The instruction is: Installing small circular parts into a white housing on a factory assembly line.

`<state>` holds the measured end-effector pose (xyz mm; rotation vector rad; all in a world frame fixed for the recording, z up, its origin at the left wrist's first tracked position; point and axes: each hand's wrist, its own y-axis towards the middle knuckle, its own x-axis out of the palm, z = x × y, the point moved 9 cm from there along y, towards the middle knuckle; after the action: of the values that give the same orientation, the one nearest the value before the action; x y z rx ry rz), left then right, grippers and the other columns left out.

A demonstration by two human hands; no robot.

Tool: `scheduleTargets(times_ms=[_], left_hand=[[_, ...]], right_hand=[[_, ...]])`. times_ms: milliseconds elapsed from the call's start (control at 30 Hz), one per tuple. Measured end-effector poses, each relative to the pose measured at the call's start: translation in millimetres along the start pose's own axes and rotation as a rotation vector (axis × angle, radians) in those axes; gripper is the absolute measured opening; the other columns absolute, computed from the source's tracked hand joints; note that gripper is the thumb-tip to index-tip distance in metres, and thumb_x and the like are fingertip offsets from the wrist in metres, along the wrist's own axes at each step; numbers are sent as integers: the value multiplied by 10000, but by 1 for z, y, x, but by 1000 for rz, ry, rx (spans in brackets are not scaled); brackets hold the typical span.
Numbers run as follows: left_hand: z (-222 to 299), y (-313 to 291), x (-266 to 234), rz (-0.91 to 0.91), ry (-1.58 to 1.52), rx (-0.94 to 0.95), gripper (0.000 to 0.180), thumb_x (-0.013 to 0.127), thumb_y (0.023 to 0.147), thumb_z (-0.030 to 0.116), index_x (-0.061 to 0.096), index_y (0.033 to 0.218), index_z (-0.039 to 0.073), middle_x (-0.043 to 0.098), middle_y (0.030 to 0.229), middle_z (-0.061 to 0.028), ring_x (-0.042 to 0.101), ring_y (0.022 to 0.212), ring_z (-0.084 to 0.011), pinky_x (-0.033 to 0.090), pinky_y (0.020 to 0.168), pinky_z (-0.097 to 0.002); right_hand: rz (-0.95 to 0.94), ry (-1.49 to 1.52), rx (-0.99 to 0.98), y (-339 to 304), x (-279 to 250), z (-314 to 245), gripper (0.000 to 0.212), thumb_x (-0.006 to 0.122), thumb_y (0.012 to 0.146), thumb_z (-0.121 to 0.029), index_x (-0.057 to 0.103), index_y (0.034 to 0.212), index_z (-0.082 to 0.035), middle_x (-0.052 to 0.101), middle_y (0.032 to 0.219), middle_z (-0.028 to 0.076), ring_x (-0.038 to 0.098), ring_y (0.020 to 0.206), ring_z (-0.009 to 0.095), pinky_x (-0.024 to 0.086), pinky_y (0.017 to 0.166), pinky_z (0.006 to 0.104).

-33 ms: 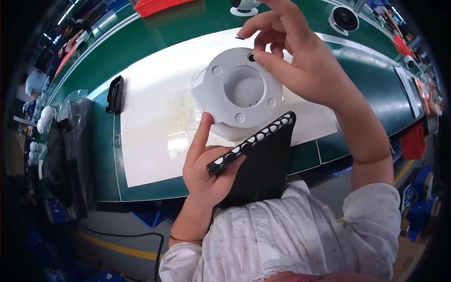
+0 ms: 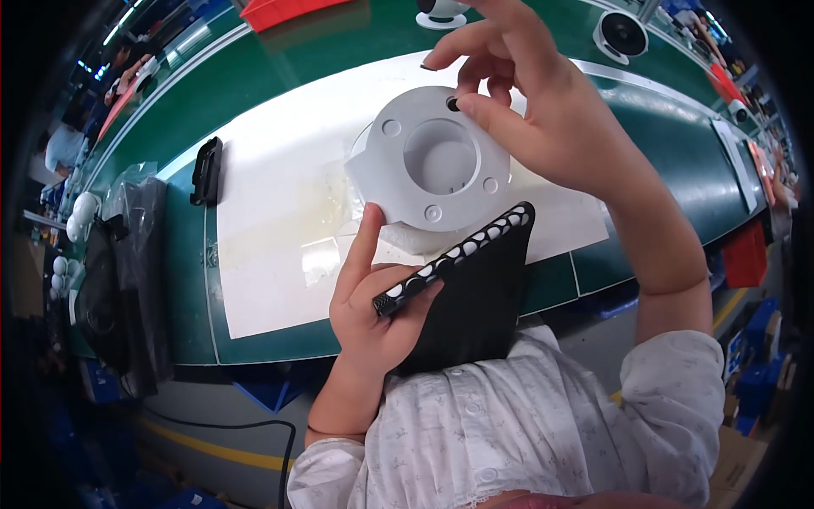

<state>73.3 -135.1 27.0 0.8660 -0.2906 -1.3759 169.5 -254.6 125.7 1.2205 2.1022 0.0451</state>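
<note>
A white round plastic base [image 2: 373, 174] with a wide central opening and several small round recesses sits on the white sheet. My right hand [image 2: 551, 110] is over its far right side, thumb pressing a small black round pad [image 2: 453, 103] at a recess; the other fingers are curled or bent. A thin dark piece [image 2: 428, 67] is at the index fingertip, too small to name. My left hand [image 2: 373, 318] grips a black sheet [image 2: 475, 297] with rows of white round spots, held tilted in front of the base. Its index finger stretches out and touches the base's near left edge.
The white sheet [image 2: 271, 254] lies on a green worktable [image 2: 191, 297]. A black plastic holder [image 2: 206, 171] stands left, beside grey plastic bags [image 2: 140, 271]. White round devices [image 2: 621, 36] and a red tray [image 2: 284, 10] are at the back. A red bin [image 2: 746, 254] is at the right.
My right index fingertip and the thin dark piece at it have shifted very slightly left. Both hands otherwise keep their places.
</note>
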Motion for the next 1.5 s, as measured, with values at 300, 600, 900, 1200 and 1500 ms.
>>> scheduleTargets(times_ms=[300,600,900,1200,1500], left_hand=[[1,1,3,1,-22,26,270,691,594,-49,542,813,3,355,1239,-299,610,728,-190,461,635,-232],[-1,-1,-1,28,-46,20,242,689,602,-42,546,793,-2,361,1240,-290,614,792,-218,460,665,-241],[-3,-1,0,18,-63,-17,215,702,609,-21,560,768,9,373,1252,-249,531,1028,-293,452,729,-253],[2,4,4,15,-36,6,214,699,616,-13,564,781,16,377,1259,-226,488,1075,-316,436,792,-279],[-4,0,0,36,-67,-13,237,691,624,-16,551,813,18,380,1258,-223,453,1109,-331,410,849,-307]], right_hand=[[48,-568,-353,-16,17,-20,611,524,726,88,371,1248,-191,538,1107,86,584,856,235,473,673,287],[74,-613,-487,-11,9,-45,589,511,767,-7,231,1270,-131,494,1071,121,553,856,220,439,776,312],[112,407,150,11,4,35,765,474,742,80,17,1319,-127,352,1124,158,511,898,182,417,804,273],[-57,188,-947,-8,8,19,778,449,752,93,-25,1322,-145,286,1201,168,488,959,218,421,807,283],[114,-188,-521,3,5,-23,515,535,774,-27,275,1217,-50,465,941,56,467,873,109,358,853,302]])
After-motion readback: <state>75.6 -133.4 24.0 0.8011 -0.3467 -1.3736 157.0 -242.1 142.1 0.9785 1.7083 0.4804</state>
